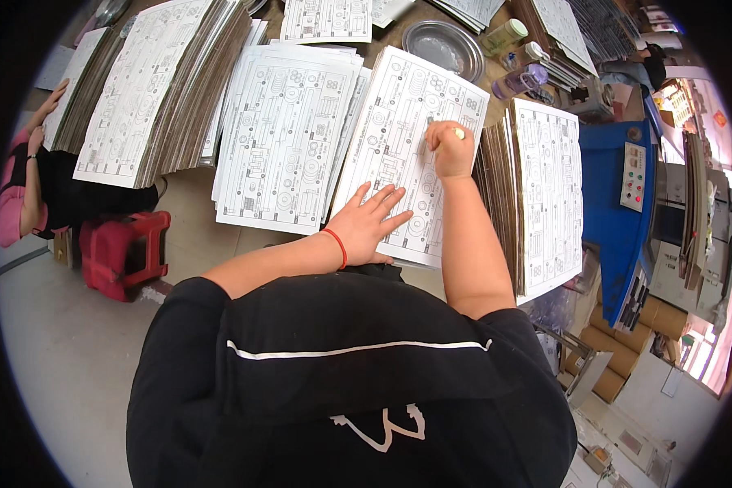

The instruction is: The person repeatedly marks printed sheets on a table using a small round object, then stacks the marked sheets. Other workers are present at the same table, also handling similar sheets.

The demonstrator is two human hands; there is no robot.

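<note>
A white sheet [407, 106] printed with line drawings of parts lies on top of a tilted pile before me. My left hand [372, 221], a red band at its wrist, rests flat on the lower left of this sheet, fingers spread. Over the sheet's right side, my right hand [450, 150] is closed in a fist. A small pale-yellow round end [459, 133] shows at the fist; the rest of what it holds is hidden. Left of the sheet is a stack of similar printed sheets [289, 138]. At the right stands a tall stack with brown layers [549, 195].
Beyond the sheet sit a round metal dish [443, 49], a green bottle [503, 37] and a purple bottle [519, 80]. A blue machine with buttons [618, 163] is at the right. A red stool [126, 254] and another person's hand [54, 98] on a stack are at the left.
</note>
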